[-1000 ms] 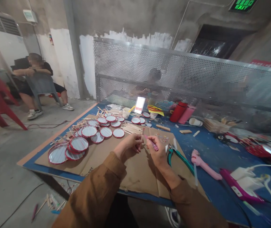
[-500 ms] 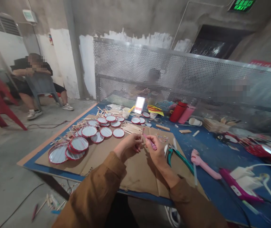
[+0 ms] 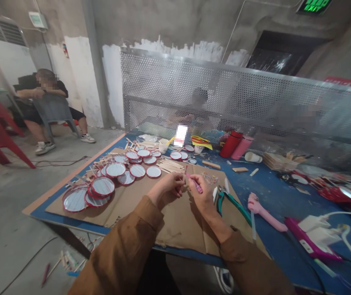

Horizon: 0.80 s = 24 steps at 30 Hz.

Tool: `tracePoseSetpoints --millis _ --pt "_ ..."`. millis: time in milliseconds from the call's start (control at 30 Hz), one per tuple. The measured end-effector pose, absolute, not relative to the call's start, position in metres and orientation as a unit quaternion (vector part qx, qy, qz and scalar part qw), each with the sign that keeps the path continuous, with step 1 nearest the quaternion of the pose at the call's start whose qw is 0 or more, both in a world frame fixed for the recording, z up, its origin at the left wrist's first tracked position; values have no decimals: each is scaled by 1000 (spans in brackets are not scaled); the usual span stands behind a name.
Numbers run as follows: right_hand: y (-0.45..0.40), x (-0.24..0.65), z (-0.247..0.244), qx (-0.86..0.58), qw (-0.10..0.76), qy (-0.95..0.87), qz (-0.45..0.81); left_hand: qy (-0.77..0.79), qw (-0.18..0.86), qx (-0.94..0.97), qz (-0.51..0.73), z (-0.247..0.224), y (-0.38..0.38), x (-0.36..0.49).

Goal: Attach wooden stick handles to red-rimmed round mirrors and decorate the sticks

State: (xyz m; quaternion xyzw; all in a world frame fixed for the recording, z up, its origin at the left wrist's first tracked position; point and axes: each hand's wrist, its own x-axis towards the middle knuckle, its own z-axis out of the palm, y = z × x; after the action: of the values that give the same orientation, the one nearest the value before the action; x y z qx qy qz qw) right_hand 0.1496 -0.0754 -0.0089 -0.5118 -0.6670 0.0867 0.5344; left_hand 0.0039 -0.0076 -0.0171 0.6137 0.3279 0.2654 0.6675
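Over the cardboard sheet (image 3: 175, 229), my right hand (image 3: 200, 191) is closed around a small pink-purple tool (image 3: 198, 187), whose tip points toward my other hand. Close beside it on the left, my left hand (image 3: 171, 188) has its fingers pinched together; a thin reddish piece (image 3: 186, 169) rises between the hands, and what the fingertips grip is too small to make out. Round red-rimmed discs (image 3: 102, 186) lie in overlapping groups to the left. Thin wooden sticks (image 3: 172, 166) lie just behind my hands.
Green-handled pliers (image 3: 237, 207), a pink glue gun (image 3: 266, 213) and a magenta power strip (image 3: 309, 241) lie on the right. Red and pink bottles (image 3: 231, 144) lean near the perforated metal screen (image 3: 169, 82). A person (image 3: 48, 90) sits at the far left.
Both hands hold nearly the same place and grip. The seated person at the left has raised their head slightly.
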Motion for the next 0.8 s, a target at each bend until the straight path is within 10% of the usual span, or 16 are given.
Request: tracePoseSetpoints --millis 800 --pt "-75 151 -11 -529 534 -656 70 341 661 614 263 -11 -12 3"
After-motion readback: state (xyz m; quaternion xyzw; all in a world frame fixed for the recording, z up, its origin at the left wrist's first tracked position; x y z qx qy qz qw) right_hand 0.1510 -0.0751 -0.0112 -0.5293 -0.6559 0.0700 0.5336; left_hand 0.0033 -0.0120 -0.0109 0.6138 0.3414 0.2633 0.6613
